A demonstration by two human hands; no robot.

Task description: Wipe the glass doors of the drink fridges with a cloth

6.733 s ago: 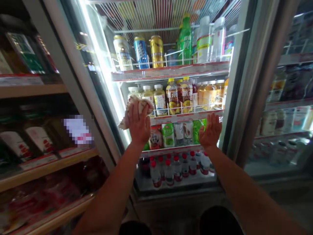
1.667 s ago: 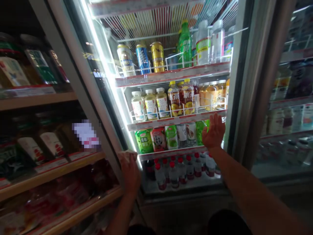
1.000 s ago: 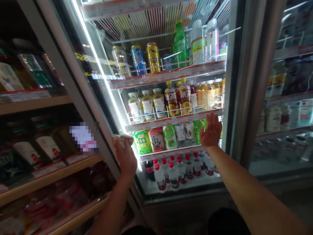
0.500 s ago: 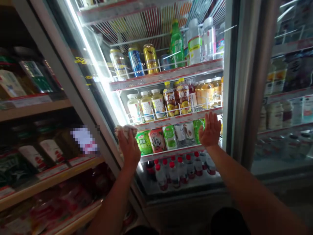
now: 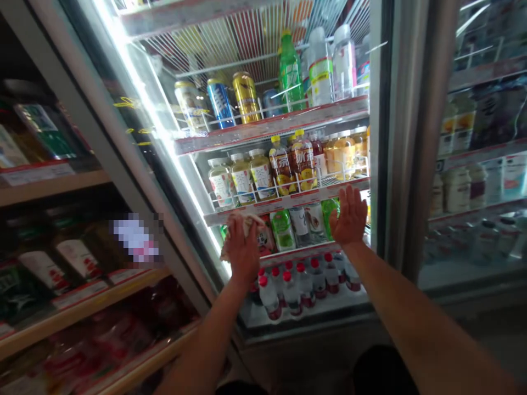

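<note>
A glass-doored drinks fridge stands in front of me, lit by a bright strip on its left side. My left hand (image 5: 244, 249) presses a crumpled, light-coloured cloth (image 5: 228, 248) against the glass door, in front of the shelf of green and red packs. Part of the cloth is hidden under the fingers. My right hand (image 5: 349, 215) lies flat on the glass further right, fingers stretched out, holding nothing. Behind the glass between the hands are a green pack (image 5: 282, 230) and some pale containers.
Inside the fridge are tea bottles (image 5: 282, 167), cans (image 5: 246, 99) and red-capped water bottles (image 5: 293, 293). On the left, a wooden shelf (image 5: 61, 181) holds dark bottles. A metal door frame (image 5: 411, 137) runs down the right, beside another fridge section.
My left hand has slid the cloth to the right across the glass, from the door's left edge to over the packs. My right hand stays in place on the glass. The view has shifted slightly.
</note>
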